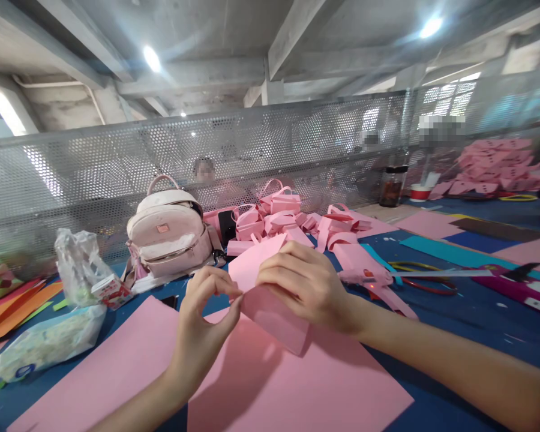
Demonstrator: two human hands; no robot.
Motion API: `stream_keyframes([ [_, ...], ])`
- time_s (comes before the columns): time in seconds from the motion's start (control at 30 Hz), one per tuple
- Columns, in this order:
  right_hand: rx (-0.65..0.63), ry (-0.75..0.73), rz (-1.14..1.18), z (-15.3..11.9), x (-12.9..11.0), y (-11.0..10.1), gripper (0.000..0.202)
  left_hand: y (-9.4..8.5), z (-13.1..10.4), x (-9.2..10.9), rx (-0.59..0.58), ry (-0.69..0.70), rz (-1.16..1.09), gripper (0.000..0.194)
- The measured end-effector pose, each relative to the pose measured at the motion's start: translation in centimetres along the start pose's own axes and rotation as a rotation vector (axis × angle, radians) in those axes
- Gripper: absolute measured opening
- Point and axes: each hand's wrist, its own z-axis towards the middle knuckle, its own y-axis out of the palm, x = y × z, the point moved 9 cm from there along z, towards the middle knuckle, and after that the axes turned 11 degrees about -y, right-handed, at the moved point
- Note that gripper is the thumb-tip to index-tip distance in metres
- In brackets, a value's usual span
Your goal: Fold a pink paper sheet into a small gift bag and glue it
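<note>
A folded piece of pink paper (279, 318) is held up in front of me, above large flat pink sheets (297, 390) on the blue table. My right hand (308, 285) wraps its fingers over the paper's upper right side. At the paper's left edge, the thumb and index finger of my left hand (211, 306) pinch together; the exact bit between the fingertips is too small to make out. Just right of my right hand lies a pink glue gun (369, 273) with a small glowing orange light.
Behind stand a pale pink backpack (171, 231) and a heap of pink paper pieces (274, 216). Plastic bags (54, 339) and orange sheets lie left. Scissors (432, 285), coloured strips, a jar (392, 186) and a cup (420, 192) are right. People show dimly beyond a perforated metal screen.
</note>
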Motion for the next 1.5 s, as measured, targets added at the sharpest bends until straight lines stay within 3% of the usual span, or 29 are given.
stream_keyframes([
  [0.5, 0.043, 0.046, -0.011, -0.4, 1.2, -0.2, 0.015, -0.1, 0.2, -0.9, 0.026, -0.047, 0.022, 0.007],
  [1.5, 0.046, 0.042, -0.015, -0.5, 1.0, -0.3, 0.014, -0.2, 0.4, -0.6, 0.046, -0.024, 0.033, 0.014],
])
